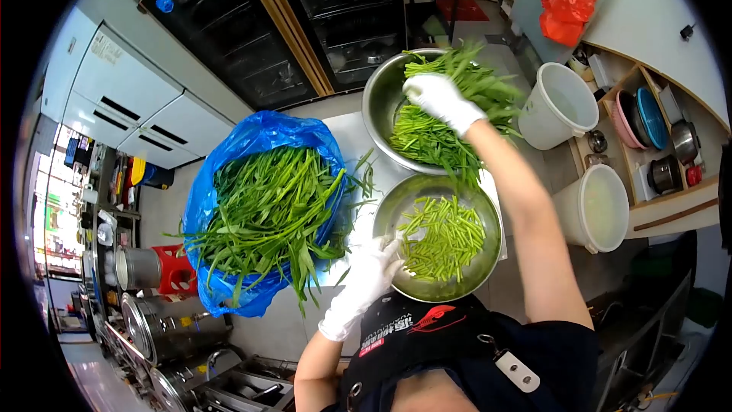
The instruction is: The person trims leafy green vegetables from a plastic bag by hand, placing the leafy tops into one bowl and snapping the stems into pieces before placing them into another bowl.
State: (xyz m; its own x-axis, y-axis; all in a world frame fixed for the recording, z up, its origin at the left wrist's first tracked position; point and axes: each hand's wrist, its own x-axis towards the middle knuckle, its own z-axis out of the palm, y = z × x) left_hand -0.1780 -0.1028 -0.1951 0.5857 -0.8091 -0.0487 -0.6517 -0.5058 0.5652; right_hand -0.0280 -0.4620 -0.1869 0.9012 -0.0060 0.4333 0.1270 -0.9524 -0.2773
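My left hand (372, 271), in a white glove, is at the left rim of the near metal bowl (488, 267). Its fingers look apart, with nothing visible between them. Short cut green stems (442, 238) lie in that bowl. Over the far metal bowl (375, 103) is my gloved right hand (435, 98), bent down at the leafy greens (435, 137) heaped there; its fingertips are mostly hidden. Left of the bowls, a blue plastic bag (206, 206) stands open, full of long-leaved greens (267, 210), some hanging over its edge.
A pale table (332, 133) bears the bowls, with loose leaves (364, 175) scattered on it. Two white buckets (560, 107) stand at the right beside a wooden shelf (644, 206) of basins and pots. Metal pots (152, 328) and a red stool (177, 269) are at the left.
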